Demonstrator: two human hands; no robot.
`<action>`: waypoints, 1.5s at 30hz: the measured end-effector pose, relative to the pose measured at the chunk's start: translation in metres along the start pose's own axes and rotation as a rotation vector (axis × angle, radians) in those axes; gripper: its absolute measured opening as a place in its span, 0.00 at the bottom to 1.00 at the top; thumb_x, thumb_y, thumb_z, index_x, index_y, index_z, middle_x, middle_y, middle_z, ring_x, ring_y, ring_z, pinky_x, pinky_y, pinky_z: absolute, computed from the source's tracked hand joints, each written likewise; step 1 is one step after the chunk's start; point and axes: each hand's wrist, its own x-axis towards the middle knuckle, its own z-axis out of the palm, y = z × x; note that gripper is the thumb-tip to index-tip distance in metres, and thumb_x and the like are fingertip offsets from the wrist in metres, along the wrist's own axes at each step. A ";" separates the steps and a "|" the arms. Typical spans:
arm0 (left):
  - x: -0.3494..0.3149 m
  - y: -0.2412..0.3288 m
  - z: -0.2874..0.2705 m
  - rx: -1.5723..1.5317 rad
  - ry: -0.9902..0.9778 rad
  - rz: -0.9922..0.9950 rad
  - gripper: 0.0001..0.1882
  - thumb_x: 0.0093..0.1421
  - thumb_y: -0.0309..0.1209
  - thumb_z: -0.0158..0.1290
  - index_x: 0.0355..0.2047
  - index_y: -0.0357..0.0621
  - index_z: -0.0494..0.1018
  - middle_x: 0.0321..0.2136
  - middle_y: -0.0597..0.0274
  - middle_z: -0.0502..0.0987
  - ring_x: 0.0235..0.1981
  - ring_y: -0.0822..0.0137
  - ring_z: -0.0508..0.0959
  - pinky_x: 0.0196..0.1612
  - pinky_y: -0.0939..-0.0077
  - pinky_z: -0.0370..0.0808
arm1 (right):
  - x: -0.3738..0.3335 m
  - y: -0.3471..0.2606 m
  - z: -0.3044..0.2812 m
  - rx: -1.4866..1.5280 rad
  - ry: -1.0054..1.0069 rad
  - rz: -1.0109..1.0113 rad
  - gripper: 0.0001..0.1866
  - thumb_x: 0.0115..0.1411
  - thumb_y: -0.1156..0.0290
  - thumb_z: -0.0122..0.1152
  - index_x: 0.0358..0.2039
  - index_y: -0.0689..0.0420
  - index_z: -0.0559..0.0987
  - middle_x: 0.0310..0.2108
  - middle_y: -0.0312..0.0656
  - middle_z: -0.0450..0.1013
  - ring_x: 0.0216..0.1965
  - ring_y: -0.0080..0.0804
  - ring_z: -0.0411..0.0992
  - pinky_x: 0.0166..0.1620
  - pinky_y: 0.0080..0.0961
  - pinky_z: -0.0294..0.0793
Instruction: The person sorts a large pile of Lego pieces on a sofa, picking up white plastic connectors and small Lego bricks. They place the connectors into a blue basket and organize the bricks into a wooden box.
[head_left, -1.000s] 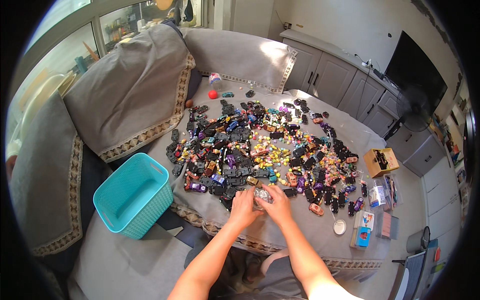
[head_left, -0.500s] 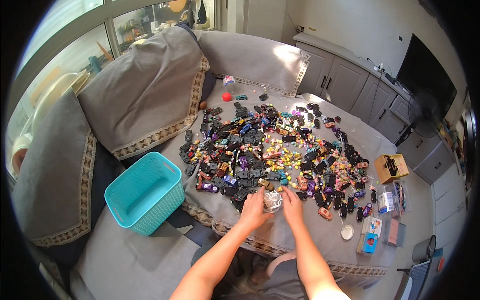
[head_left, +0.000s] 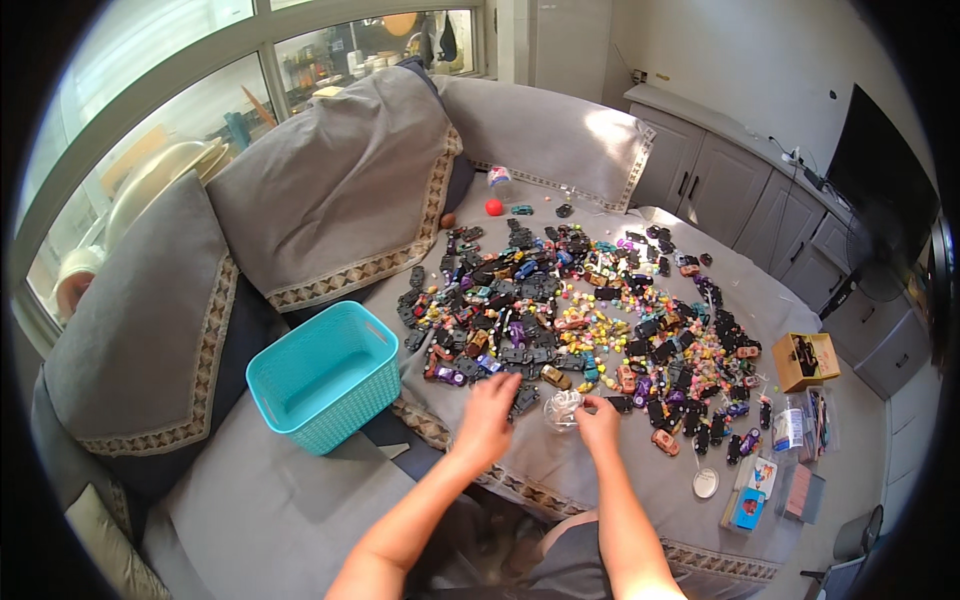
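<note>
A small clear tub [head_left: 563, 411] with white, string-like pieces inside stands at the near edge of the heap. My right hand [head_left: 599, 424] grips its rim from the right, fingers pinched. To the left of the tub, apart from it, my left hand [head_left: 486, 420] is raised with its fingers stretched toward the nearest black toy cars [head_left: 523, 402]; nothing shows in it. A gold-brown toy car [head_left: 555, 377] lies just beyond the tub. Past it spreads a large heap of toy cars [head_left: 520, 355] mixed with small colourful beads [head_left: 605, 330].
A turquoise basket [head_left: 318, 425] sits on the couch at left. To the right are a round white lid [head_left: 706, 484], a box of cards [head_left: 748, 510], a clear container [head_left: 789, 428] and a yellow box [head_left: 804, 372]. A red ball [head_left: 494, 207] lies at the far side.
My left hand has let go of the tub and moved left, away from it. My right hand stays at the tub's rim. The whole view has shifted slightly.
</note>
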 end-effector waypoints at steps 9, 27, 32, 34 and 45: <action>-0.075 -0.121 -0.130 0.642 0.134 -0.470 0.14 0.42 0.20 0.53 0.31 0.39 0.68 0.30 0.50 0.73 0.36 0.51 0.72 0.38 0.59 0.68 | 0.003 -0.003 -0.002 -0.002 0.063 -0.033 0.12 0.44 0.71 0.58 0.30 0.64 0.79 0.25 0.46 0.75 0.21 0.33 0.72 0.26 0.25 0.71; -0.161 -0.183 -0.242 0.709 0.263 -0.437 0.07 0.43 0.15 0.47 0.22 0.39 0.63 0.21 0.51 0.71 0.27 0.50 0.73 0.28 0.56 0.69 | -0.064 -0.128 0.145 0.160 -0.462 -0.093 0.12 0.48 0.72 0.55 0.33 0.63 0.78 0.26 0.42 0.75 0.18 0.27 0.72 0.20 0.22 0.73; -0.189 -0.199 -0.237 0.597 0.129 -0.555 0.13 0.44 0.18 0.51 0.32 0.37 0.67 0.31 0.49 0.72 0.36 0.48 0.72 0.38 0.57 0.68 | -0.080 -0.144 0.190 0.198 -0.557 0.037 0.13 0.50 0.71 0.54 0.35 0.63 0.78 0.24 0.41 0.75 0.16 0.23 0.71 0.18 0.20 0.71; -0.186 -0.186 -0.239 0.618 0.188 -0.503 0.18 0.44 0.19 0.53 0.38 0.36 0.68 0.35 0.49 0.71 0.40 0.49 0.70 0.44 0.59 0.67 | -0.082 -0.150 0.198 0.165 -0.590 0.048 0.13 0.50 0.71 0.55 0.36 0.63 0.77 0.23 0.40 0.75 0.16 0.23 0.71 0.18 0.20 0.71; -0.135 -0.162 -0.142 0.200 0.126 -0.214 0.29 0.39 0.31 0.62 0.44 0.36 0.68 0.39 0.52 0.72 0.42 0.53 0.69 0.48 0.64 0.66 | -0.080 -0.109 0.234 0.214 -0.585 0.013 0.15 0.54 0.66 0.55 0.37 0.65 0.76 0.23 0.43 0.75 0.16 0.26 0.72 0.20 0.23 0.70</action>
